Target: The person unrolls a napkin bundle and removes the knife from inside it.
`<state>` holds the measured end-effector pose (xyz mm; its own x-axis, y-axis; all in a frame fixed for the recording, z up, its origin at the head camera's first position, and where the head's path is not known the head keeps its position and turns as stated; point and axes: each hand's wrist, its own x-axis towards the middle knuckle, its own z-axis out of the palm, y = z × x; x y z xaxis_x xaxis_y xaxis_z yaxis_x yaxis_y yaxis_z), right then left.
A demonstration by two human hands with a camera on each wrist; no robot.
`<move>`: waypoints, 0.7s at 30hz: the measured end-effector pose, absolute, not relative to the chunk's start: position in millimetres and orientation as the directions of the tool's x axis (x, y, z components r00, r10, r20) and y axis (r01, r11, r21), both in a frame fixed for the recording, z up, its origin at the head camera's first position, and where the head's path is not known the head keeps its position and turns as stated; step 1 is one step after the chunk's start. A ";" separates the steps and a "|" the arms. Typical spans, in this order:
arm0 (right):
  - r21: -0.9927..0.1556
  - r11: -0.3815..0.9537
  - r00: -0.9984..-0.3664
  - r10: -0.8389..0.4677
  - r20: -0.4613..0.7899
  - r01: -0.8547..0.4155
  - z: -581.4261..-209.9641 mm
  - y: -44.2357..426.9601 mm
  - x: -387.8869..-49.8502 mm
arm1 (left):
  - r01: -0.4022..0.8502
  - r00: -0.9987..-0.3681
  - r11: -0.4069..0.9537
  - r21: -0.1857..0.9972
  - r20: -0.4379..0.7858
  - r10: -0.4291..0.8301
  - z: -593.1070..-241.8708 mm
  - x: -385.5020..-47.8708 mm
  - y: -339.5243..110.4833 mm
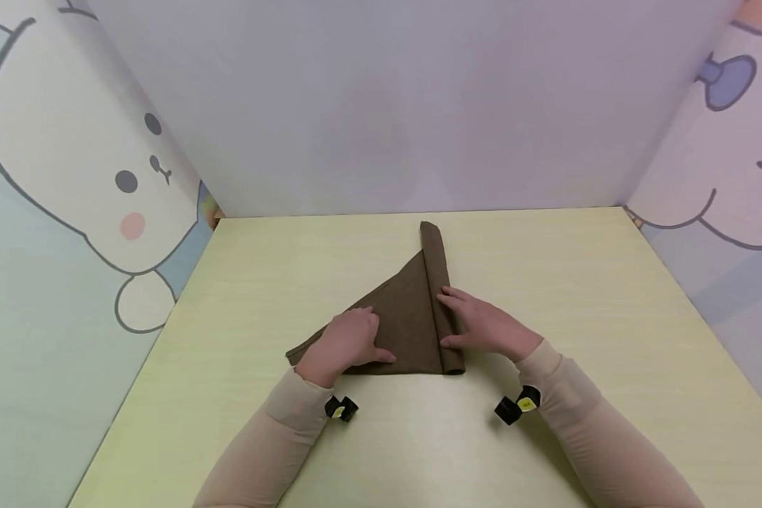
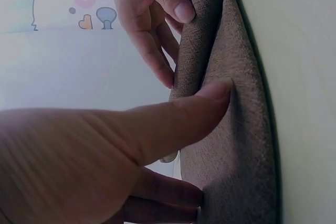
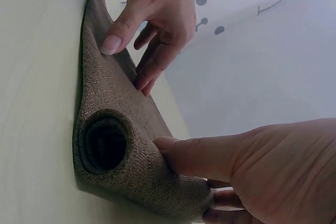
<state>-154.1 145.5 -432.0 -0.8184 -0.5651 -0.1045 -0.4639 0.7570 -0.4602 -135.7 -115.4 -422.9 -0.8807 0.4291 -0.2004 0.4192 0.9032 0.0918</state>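
Note:
A brown cloth [image 1: 406, 317] with a woven texture lies on the table, its left part flat and narrowing to a corner. Along its right side it is wound into a roll [image 1: 437, 282], whose hollow end shows in the right wrist view. My left hand [image 1: 346, 342] rests on the flat part, thumb [image 2: 205, 103] and fingertips touching the fabric. At the roll, my right hand [image 1: 485, 328] lays its thumb [image 3: 184, 153] and fairly straight fingers against the rolled fabric. The cloth's underside is hidden.
The cloth lies on a pale yellow table [image 1: 609, 303]. A plain wall [image 1: 381, 106] stands behind it, with cartoon-printed panels [image 1: 57, 155] at both sides. Small black devices [image 1: 341, 408] are worn at both wrists.

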 end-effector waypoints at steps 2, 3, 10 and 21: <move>-0.455 0.759 -0.818 -0.565 -0.107 -0.465 -432.8 145.2 -153.8 | 0.413 -0.882 0.906 0.096 -0.204 0.424 -423.9 -135.6 -115.7; -0.454 0.760 -0.818 -0.565 -0.108 -0.465 -433.2 145.0 -153.8 | 0.411 -0.883 0.906 0.098 -0.206 0.423 -424.2 -135.5 -115.8; -0.445 0.764 -0.813 -0.569 -0.123 -0.467 -434.0 143.8 -153.8 | 0.412 -0.885 0.906 0.101 -0.194 0.424 -428.2 -136.8 -117.8; -0.454 0.759 -0.811 -0.572 -0.123 -0.466 -433.8 145.7 -154.5 | 0.408 -0.886 0.905 0.121 -0.188 0.425 -427.1 -140.8 -119.5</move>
